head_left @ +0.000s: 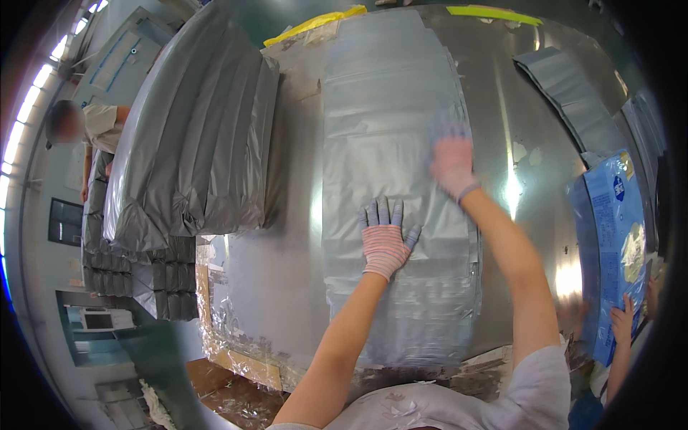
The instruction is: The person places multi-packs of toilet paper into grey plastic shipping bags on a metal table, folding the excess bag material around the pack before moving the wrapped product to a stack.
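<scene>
A long stack of flat grey plastic bags lies lengthwise before me on the metal table. My left hand, in a pink-striped glove with grey-blue fingertips, rests flat on the stack with its fingers spread. Farther off and to the right, my right hand in a matching glove is over the stack's right edge, fingers stretched forward and blurred by motion. Neither hand holds anything. Creases run across the top bag around both hands, and uneven layers show along the right edge.
The metal table has yellow tape on its far edge. Tall grey bundles stand at left, with a person beyond them. At right lie a folded grey bag and a blue package, touched by another person's hand.
</scene>
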The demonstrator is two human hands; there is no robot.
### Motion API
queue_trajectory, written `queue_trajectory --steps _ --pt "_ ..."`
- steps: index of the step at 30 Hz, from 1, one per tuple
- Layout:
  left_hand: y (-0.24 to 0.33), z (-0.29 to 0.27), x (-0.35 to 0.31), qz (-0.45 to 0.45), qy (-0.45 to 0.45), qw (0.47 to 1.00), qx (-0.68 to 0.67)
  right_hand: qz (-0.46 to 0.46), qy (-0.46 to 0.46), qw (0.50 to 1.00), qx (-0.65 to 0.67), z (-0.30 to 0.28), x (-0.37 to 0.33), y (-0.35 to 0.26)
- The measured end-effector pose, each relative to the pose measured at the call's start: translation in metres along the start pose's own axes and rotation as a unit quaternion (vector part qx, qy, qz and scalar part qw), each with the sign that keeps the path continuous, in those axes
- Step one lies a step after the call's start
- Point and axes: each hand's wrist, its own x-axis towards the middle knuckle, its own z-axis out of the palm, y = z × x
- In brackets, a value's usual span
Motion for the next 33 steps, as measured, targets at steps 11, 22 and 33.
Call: queue_trajectory --steps 11,22,33 --pt "-0.014 -0.018 -0.02 0.008 -0.009 1.0 -0.015 0.004 -0.119 0.99 0.077 -0.061 -0.375 0.007" --pt "-0.116 -0.038 -0.31 -0.177 -0.039 0.983 -0.025 0.042 -0.082 0.996 0.008 -0.054 -0.56 -0.017" --pt "-0.148 -0.024 -0.454 -0.28 0.038 0.959 -0.001 0.087 -0.114 0.989 0.036 -0.091 -0.55 -0.038"
